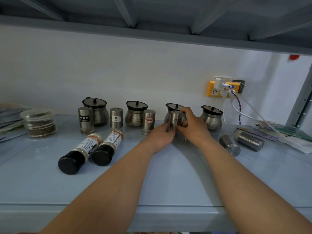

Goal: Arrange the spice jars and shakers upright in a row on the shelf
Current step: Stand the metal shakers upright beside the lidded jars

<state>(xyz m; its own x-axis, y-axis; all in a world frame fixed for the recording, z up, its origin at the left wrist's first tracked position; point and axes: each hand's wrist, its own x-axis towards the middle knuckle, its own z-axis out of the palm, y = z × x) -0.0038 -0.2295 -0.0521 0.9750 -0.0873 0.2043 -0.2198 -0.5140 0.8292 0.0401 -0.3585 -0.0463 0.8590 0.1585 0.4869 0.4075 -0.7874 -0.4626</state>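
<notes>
Standing the cylindrical steel shaker (174,120) upright before the third pot-bellied steel jar (175,114), your left hand (163,135) and right hand (192,127) have fingers clamped on it; next, settle it level on the pale blue shelf (152,174), then release.

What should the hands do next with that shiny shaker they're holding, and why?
Probably set the shaker down upright, just right of the red-label shaker. Both the left hand and right hand hold it standing straight in front of a pot, and that spot looks free. That would continue the row of three shakers already standing. Two bottles and two shakers lie waiting.
</notes>
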